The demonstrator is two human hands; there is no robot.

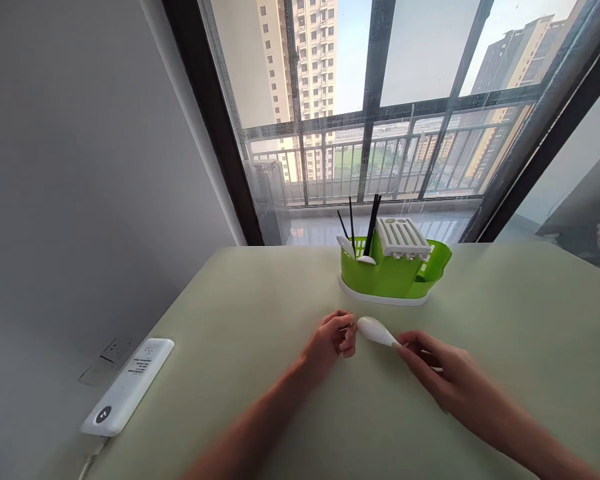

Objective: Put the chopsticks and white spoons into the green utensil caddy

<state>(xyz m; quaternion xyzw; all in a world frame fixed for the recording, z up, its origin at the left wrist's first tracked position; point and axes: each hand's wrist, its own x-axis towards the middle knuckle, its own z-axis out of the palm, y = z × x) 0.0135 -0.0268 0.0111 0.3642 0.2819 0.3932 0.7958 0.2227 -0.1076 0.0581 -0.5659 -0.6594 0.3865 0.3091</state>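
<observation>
My right hand (437,370) pinches the handle end of a white soup spoon (375,331) between thumb and fingers. The spoon is tilted over the table, its rounded bowl pointing left. Right beside the bowl's tip is my left hand (336,335), its fingers curled in and nothing visible in them; whether it touches the spoon I cannot tell. Behind both hands stands a green cutlery holder (380,280) on a white base. Black chopsticks (373,227) and white spoons (347,246) rest in its left compartment, and a white slotted rack (403,238) sits over its middle.
On the left edge of the pale green table (230,300) lies a white power bank (130,387) with a cable plugged into its near end. A grey wall (80,167) borders the left side. Beyond the far edge is a dark-framed window (380,60).
</observation>
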